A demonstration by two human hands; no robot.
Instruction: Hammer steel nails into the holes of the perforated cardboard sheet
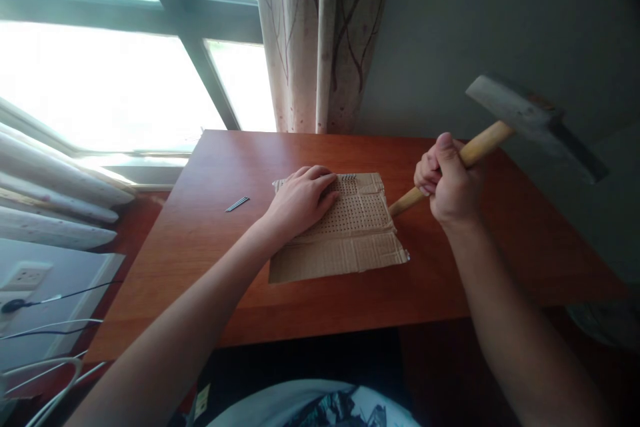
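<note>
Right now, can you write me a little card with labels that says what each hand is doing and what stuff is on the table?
left hand: open, pressed flat on the cardboard sheet
right hand: closed round the wooden handle of the hammer, head lifted above the table
cardboard sheet: dotted with small holes; what looks like a row of nails at its far edge
loose nails: on the table, left of the sheet
behind: window, patterned curtain
</note>
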